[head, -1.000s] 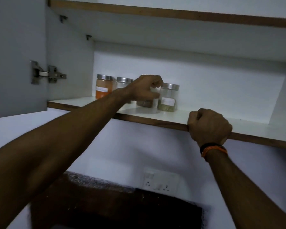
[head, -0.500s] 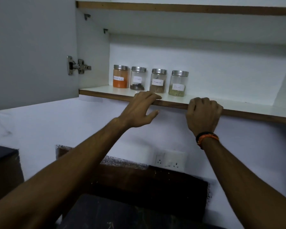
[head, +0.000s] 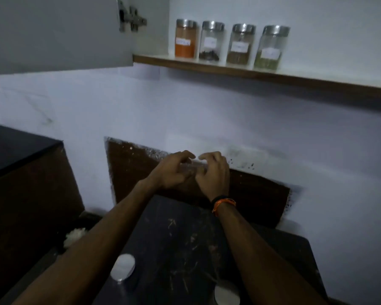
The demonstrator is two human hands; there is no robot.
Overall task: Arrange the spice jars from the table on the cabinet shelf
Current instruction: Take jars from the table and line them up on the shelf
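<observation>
Four clear glass spice jars with metal lids in a row near the front edge of the white cabinet shelf with brown wooden lip (head: 229,69), labels outward, presumably for easy reading: orange-powder jar (head: 185,38), dark-spice jar (head: 211,41), brown-spice jar (head: 240,44), green-spice jar (head: 271,47). Jars close together, not clearly touching. Much bare shelf to the right of the green-spice jar; grey cabinet door with steel hinge (head: 131,16) swung open at left, closing off that end.

Left hand (head: 174,170) and right hand (head: 213,172) side by side, low before the wall, well below the shelf, fingers loosely curled, nothing visibly held; blur too strong for certainty about finger contact. Black and orange wristbands (head: 223,202) on the right wrist.

Two round metal lids (head: 122,268) and (head: 227,294) on the dark scratched table (head: 185,249), probably further jars awaiting transfer. Likely next step: descent to a lidded jar, then a lift to the free right stretch, clear of the shelf lip.
</observation>
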